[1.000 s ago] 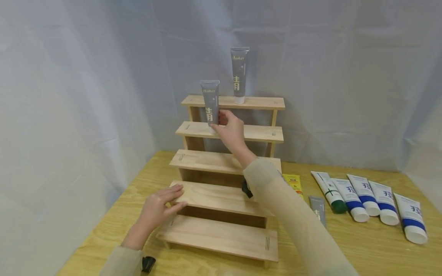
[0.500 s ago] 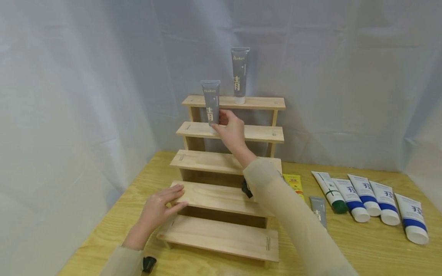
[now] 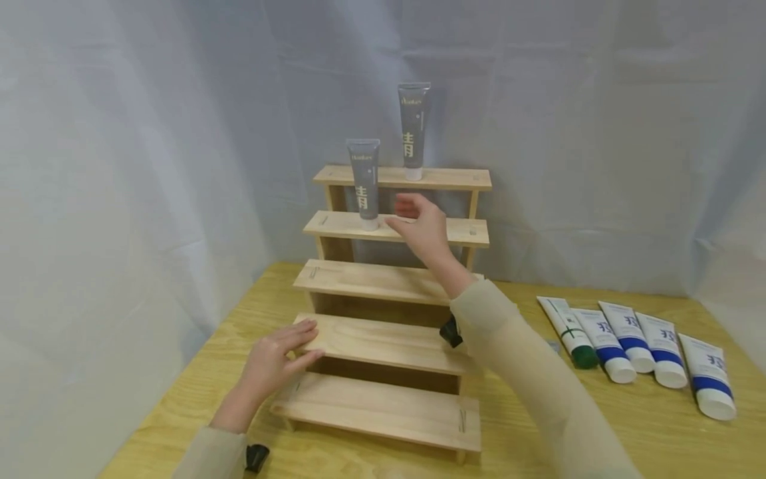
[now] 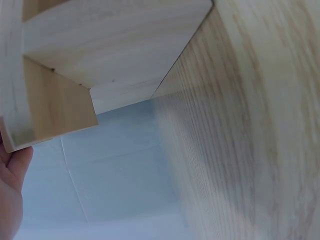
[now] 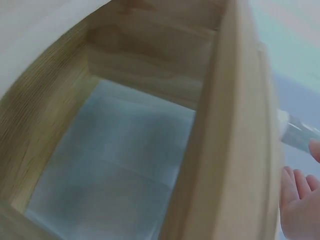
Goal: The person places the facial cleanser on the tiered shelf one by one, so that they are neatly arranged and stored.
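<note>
A five-tier wooden step shelf point(image 3: 383, 340) stands on the table. My left hand point(image 3: 276, 356) holds the left end of its second tier from the bottom, fingers on top and thumb at the front edge. The left wrist view shows that thumb point(image 4: 20, 162) against the board's end. One grey tube point(image 3: 366, 179) stands upright on its white cap, left on the fourth tier. Just to its right my right hand point(image 3: 426, 229) hovers over the same tier, fingers apart and holding nothing. A second grey tube point(image 3: 413, 130) stands cap-down on the top tier.
On the table point(image 3: 628, 439) at right lie several white tubes with blue bands point(image 3: 661, 349) and a white tube with a green cap point(image 3: 568, 332). My right sleeve point(image 3: 532, 372) hides most of a grey tube there. A pale curtain point(image 3: 586, 166) hangs behind.
My right hand has let go of the grey tube on the fourth tier and moved right. The tube stays standing there. My left hand has not moved.
</note>
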Demonstrator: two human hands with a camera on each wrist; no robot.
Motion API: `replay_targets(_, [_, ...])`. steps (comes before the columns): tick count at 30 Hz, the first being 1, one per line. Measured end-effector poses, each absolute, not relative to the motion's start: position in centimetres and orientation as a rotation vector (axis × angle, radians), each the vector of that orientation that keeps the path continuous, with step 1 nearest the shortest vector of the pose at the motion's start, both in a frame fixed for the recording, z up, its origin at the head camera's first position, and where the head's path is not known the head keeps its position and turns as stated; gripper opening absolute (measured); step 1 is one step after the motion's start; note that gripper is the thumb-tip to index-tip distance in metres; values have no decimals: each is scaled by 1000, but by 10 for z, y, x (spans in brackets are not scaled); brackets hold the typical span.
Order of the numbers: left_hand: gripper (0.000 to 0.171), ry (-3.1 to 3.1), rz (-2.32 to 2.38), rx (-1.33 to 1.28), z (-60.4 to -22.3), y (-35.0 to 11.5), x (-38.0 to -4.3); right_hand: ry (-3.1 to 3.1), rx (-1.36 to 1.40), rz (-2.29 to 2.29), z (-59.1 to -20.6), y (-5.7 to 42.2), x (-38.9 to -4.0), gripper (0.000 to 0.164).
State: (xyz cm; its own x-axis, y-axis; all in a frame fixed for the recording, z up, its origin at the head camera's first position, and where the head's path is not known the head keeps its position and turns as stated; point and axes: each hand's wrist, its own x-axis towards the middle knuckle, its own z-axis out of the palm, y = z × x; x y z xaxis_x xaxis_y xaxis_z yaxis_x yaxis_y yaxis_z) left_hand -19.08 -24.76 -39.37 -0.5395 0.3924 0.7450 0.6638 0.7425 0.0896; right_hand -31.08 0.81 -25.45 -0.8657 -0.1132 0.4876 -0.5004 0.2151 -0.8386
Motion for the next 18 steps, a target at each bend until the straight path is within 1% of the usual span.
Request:
replay_targets(11, [59, -2194, -476, -790, -393, -248, -191, -2190, 596, 1767, -253, 52, -285, 36])
replay_targets(18, [56, -2206, -477, -796, -390, -248, -190, -2195, 668, 1693, -276, 86, -277, 43])
